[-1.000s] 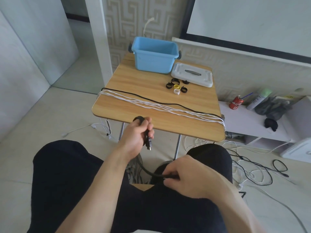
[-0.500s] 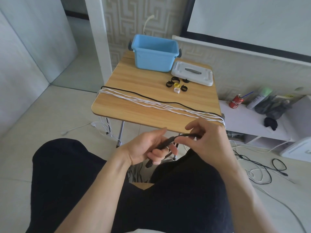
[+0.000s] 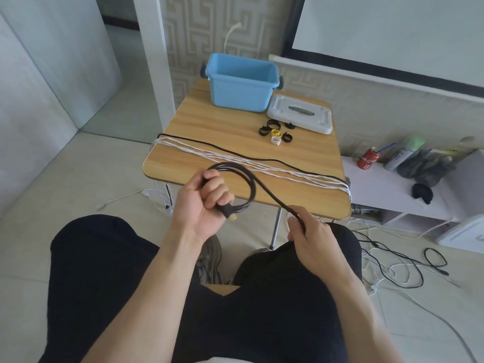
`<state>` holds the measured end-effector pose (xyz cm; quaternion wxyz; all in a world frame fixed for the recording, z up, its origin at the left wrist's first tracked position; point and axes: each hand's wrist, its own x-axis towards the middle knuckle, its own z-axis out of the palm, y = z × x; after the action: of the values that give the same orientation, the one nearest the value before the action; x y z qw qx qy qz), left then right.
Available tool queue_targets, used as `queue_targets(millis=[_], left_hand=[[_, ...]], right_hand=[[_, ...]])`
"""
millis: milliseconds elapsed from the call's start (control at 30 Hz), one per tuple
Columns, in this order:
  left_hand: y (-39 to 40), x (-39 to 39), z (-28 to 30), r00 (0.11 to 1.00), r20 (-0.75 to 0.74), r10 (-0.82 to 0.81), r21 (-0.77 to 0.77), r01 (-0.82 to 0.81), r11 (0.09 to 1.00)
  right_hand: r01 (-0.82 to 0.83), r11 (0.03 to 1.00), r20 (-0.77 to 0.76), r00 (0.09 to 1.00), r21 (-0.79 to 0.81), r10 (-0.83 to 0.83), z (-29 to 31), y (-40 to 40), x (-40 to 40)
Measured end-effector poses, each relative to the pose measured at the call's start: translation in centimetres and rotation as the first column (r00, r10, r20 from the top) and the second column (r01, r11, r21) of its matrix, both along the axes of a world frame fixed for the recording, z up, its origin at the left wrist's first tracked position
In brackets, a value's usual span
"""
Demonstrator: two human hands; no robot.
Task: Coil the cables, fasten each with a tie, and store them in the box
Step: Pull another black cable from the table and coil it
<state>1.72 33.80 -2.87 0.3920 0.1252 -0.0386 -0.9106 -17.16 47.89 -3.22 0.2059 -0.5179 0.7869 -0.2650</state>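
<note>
My left hand [image 3: 201, 205] grips a small coil of black cable [image 3: 248, 179] in front of the table's near edge, its gold-tipped plug [image 3: 230, 214] sticking out below my fingers. The cable's free length runs down right into my right hand [image 3: 309, 234], which pinches it above my right thigh. On the wooden table [image 3: 209, 121] lie several white cables [image 3: 288, 174] and one thin black cable [image 3: 222, 149], stretched side to side. Several rolled ties [image 3: 275, 132], black, yellow and white, sit beyond them. The open blue box [image 3: 241, 82] stands at the back.
A white lid [image 3: 301, 116] lies right of the box. Loose black and white cables [image 3: 392, 265] sprawl on the floor at the right. A low shelf [image 3: 392, 195] there carries a red can [image 3: 368, 158], a bottle and dark items. My black-trousered legs fill the foreground.
My left hand has risen with the cable, which now forms a loop. My right hand has slid down the cable, away to the lower right.
</note>
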Motion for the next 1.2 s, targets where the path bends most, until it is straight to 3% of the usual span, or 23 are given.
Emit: queue_targets(millis=[167, 367, 467, 533, 600, 667, 800, 867, 1000, 1133, 1200], left_hand=[[-0.3, -0.2, -0.3, 0.971, 0.118, 0.208, 0.046, -0.215, 0.976], [1.2, -1.9, -0.9, 0.903, 0.401, 0.153, -0.195, -0.079, 0.978], [2.8, -3.7, -1.4, 0.721, 0.659, 0.211, -0.393, 0.092, 0.915], [4.0, -4.6, -1.4, 0.55, 0.786, 0.282, -0.509, 0.318, 0.8], [4.7, -5.0, -1.2, 0.421, 0.859, 0.29, -0.495, 0.542, 0.679], [4.8, -5.0, -1.1, 0.346, 0.908, 0.235, -0.416, 0.697, 0.584], [4.3, -4.3, -0.6, 0.314, 0.933, 0.175, -0.358, 0.854, 0.377], [4.0, -3.6, -0.3, 0.361, 0.932, 0.034, -0.351, 0.876, 0.33], [2.7, -1.6, -0.1, 0.487, 0.827, -0.282, -0.335, 0.828, 0.449], [2.3, -1.4, -0.2, 0.575, 0.741, -0.347, -0.389, 0.788, 0.477], [2.7, -2.0, -0.2, 0.618, 0.683, -0.389, -0.38, 0.756, 0.534]], right_hand=[[-0.098, 0.986, 0.06, 0.994, 0.138, 0.09, -0.1, 0.7, 0.7], [-0.35, 0.898, 0.063, 0.936, 0.267, 0.346, 1.2, 0.6, 2.4], [-0.402, 0.872, -0.035, 0.904, 0.279, 0.427, 1.9, 0.1, 3.3], [-0.38, 0.891, -0.08, 0.909, 0.246, 0.41, 2.7, -0.1, 3.8], [-0.334, 0.929, -0.132, 0.925, 0.161, 0.356, 3.7, -0.3, 3.8], [-0.302, 0.952, -0.183, 0.934, 0.057, 0.307, 4.3, -0.5, 3.4], [-0.199, 0.977, -0.139, 0.972, -0.073, 0.188, 4.8, -0.7, 2.4], [-0.153, 0.986, -0.072, 0.986, -0.072, 0.148, 4.9, -0.6, 1.3], [-0.175, 0.982, 0.151, 0.971, -0.073, 0.184, 5.2, -0.3, -1.6], [-0.208, 0.963, 0.189, 0.953, -0.172, 0.239, 5.6, -0.3, -2.6], [-0.273, 0.946, 0.197, 0.932, -0.176, 0.305, 6.0, -0.5, -2.2]])
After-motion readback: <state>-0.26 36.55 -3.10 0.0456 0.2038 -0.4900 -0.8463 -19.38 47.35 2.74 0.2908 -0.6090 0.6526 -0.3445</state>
